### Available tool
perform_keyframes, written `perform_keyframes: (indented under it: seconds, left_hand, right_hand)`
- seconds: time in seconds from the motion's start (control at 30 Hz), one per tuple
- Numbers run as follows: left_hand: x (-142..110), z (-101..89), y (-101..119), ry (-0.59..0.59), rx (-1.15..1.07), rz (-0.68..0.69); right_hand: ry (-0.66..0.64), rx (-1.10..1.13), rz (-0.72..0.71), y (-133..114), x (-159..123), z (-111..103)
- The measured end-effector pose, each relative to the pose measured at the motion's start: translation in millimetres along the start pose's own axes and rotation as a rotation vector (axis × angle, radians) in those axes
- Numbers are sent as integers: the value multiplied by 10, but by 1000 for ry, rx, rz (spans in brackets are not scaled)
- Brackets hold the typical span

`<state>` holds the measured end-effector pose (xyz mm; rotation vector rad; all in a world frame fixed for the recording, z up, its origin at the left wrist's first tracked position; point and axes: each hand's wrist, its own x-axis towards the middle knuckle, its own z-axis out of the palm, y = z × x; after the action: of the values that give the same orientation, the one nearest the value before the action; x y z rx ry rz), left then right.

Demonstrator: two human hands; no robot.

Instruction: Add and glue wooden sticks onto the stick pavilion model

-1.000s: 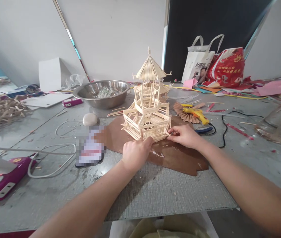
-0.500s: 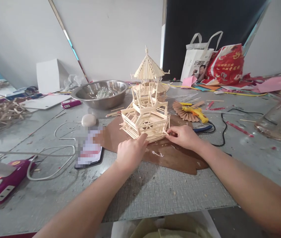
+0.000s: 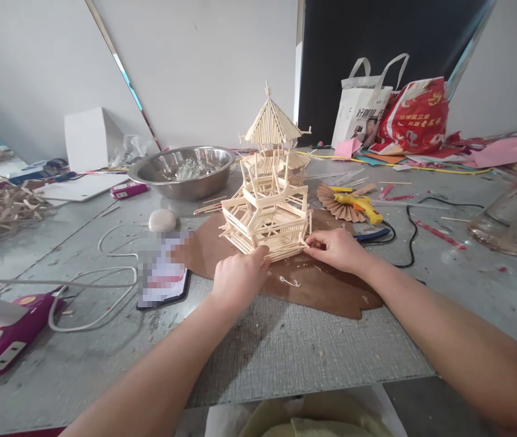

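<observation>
A pagoda model (image 3: 273, 212) built of thin pale wooden sticks stands upright on a brown sheet of board (image 3: 322, 296). At its front lower edge, my left hand (image 3: 242, 270) is closed on the base, thumb on top and the other fingers curled out of sight. My right hand (image 3: 333, 247) pinches a short pale stick (image 3: 304, 242) against the pagoda's front right corner. Its fingertips partly cover that stick, so whether it is fixed to the model I cannot tell. A small strip of whitish scrap (image 3: 290, 281) lies on the board before the model.
Right of the pagoda lie a yellow glue gun (image 3: 358, 206) and a folded paper fan (image 3: 342, 212). A steel bowl (image 3: 183, 173) stands behind left. A phone (image 3: 164, 273), a white cable (image 3: 98, 273) and a purple power strip (image 3: 12, 340) lie left; a glass jar (image 3: 511, 224) stands right.
The whole view has shifted very slightly. Both hands keep their places on the pagoda, with no clear movement of the model.
</observation>
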<state>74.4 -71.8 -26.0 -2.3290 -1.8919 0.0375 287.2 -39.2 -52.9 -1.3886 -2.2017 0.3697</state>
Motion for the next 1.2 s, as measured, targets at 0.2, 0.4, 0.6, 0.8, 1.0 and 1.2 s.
perform_keyframes:
  seconds: [0.2, 0.4, 0.6, 0.8, 1.0, 1.2]
  left_hand:
    - [-20, 26, 58, -13, 68, 74]
    - [-37, 28, 115, -5, 91, 149]
    - [-38, 50, 172, -2, 69, 176]
    - [-66, 132, 225, 42, 46, 177]
    - [-17, 161, 267, 71, 15, 139]
    - [-31, 159, 281, 90, 4, 193]
  right_hand:
    - [7, -5, -3, 3, 2, 15]
    - [-4, -7, -6, -13, 3, 30]
    - [4, -20, 9, -41, -17, 59]
    - [12, -36, -6, -18, -21, 96]
    - [3, -20, -16, 3, -21, 106]
    - [-24, 12, -23, -5, -44, 103]
